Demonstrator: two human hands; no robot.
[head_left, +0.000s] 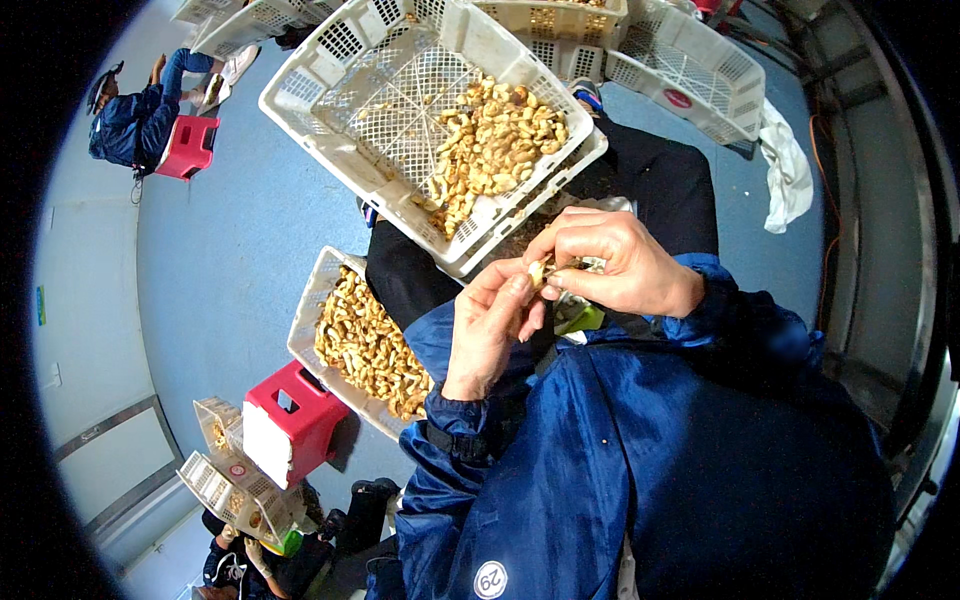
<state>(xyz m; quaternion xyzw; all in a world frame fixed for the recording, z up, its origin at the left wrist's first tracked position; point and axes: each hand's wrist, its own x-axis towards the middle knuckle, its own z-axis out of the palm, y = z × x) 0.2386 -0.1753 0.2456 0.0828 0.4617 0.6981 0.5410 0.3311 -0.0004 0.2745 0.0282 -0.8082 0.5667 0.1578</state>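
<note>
My left hand [484, 328] pinches a small pale mushroom [537, 272] between thumb and fingertips, above my lap. Against it my right hand [628, 262] is closed, thumb and forefinger pressed together at the mushroom; whatever it grips is too small and hidden to name. Just beyond both hands, a white plastic crate [300, 88] is tilted over my knees, with a heap of small yellowish mushrooms [500, 140] toward its near right side. Left of my left hand, a second white crate [303, 325] is full of longer brownish mushrooms [360, 345].
A red stool [318, 425] stands at the lower left near stacked crates [205, 485] and a seated person [265, 570]. Another person [140, 130] sits on a red stool [190, 147] farther off. At the far right are a white crate [735, 80] and a white cloth [788, 175].
</note>
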